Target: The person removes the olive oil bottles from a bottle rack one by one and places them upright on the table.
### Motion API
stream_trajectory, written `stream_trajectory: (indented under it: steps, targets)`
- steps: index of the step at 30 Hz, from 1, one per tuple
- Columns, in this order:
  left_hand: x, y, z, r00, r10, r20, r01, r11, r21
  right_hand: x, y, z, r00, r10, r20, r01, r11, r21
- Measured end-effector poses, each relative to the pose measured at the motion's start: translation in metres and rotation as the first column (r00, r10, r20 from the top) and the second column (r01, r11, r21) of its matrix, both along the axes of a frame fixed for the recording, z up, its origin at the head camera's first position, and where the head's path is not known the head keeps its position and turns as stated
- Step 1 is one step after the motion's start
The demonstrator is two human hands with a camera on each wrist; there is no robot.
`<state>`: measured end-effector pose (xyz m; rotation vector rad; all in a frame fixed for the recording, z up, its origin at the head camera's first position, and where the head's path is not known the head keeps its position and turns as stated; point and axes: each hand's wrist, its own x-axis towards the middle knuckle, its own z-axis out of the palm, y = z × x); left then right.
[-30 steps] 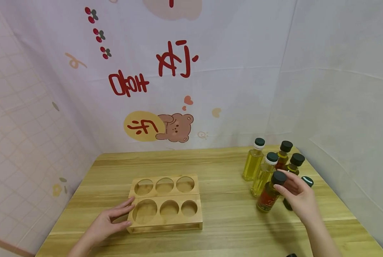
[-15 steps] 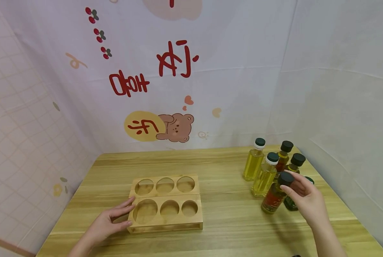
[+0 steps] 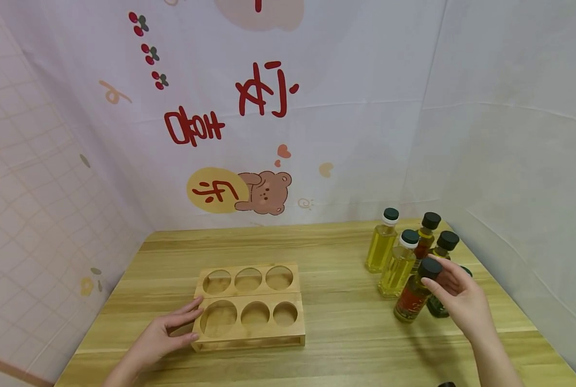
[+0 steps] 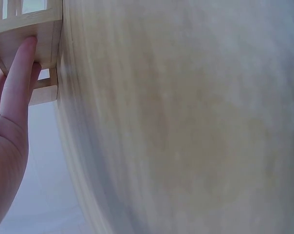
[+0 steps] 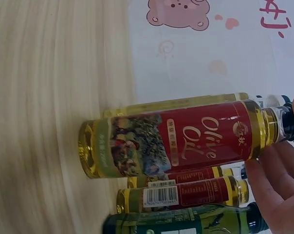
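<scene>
My right hand pinches the dark cap of an olive oil bottle between thumb and fingers. In the right wrist view its red label reads "Olive Oil". The bottle is nearly upright; whether its base touches the table I cannot tell. On the left, my left hand rests its fingertips on the left end of a wooden bottle rack. The rack's round holes, in two rows, hold nothing. In the left wrist view a straight finger presses the rack's end panel.
Two clear bottles of yellow oil stand left of my right hand. Behind it are two dark-capped bottles and a green bottle, partly hidden. A dark cap shows at the bottom edge. White printed cloth surrounds the wooden table.
My right hand and the olive oil bottle have shifted slightly to the right, mostly in the first half second. My left hand and the rack have stayed in place.
</scene>
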<state>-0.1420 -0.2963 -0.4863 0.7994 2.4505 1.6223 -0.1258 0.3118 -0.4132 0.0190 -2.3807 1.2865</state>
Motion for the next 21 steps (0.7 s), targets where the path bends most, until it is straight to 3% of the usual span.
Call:
stream_trajectory:
  steps: [8, 13, 17, 21]
  targets:
    - [-0.002, 0.0, 0.005, 0.999, 0.006, 0.04, -0.005, 1.0, -0.025, -0.003, 0.001, 0.01, 0.993, 0.073, -0.09, -0.063, 0.992, 0.113]
    - [-0.001, 0.003, 0.016, 0.996, 0.088, 0.004, -0.087, 0.986, -0.14, -0.007, -0.004, 0.021, 0.986, 0.08, -0.146, -0.044, 0.971, 0.235]
    - [-0.003, 0.002, 0.031, 0.992, 0.106, -0.07, -0.12, 0.96, -0.254, -0.007, -0.012, 0.032, 0.975, 0.125, -0.185, -0.062, 0.948, 0.313]
    - [-0.006, 0.004, 0.055, 0.995, 0.075, -0.07, -0.089, 0.97, -0.224, -0.008, -0.022, 0.042, 0.954, 0.173, -0.245, -0.07, 0.923, 0.38]
